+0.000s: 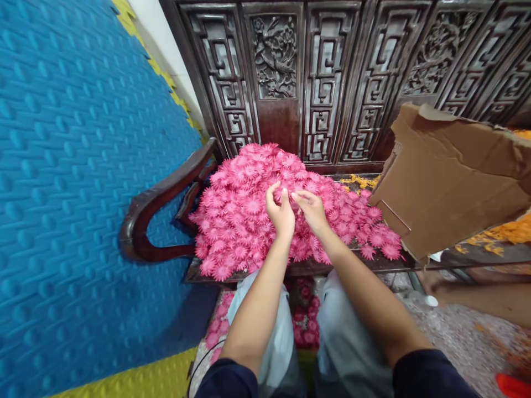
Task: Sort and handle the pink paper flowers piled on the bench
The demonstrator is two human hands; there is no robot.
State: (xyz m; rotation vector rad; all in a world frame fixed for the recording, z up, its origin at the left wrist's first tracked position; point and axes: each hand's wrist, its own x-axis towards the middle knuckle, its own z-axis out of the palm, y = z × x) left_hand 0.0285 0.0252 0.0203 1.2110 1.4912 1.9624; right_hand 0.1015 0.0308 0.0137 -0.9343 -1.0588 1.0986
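At frame centre, the left hand (280, 213) and right hand (309, 210) meet fingertip to fingertip over the pink flower pile (240, 226), seemingly pinching one small flower between them. The pile lies directly beneath, spreading left on the wooden bench (141, 221).

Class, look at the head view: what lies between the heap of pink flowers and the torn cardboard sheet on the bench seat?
Scattered yellow petals lie between the pink flowers and the cardboard sheet, seen in the head view.
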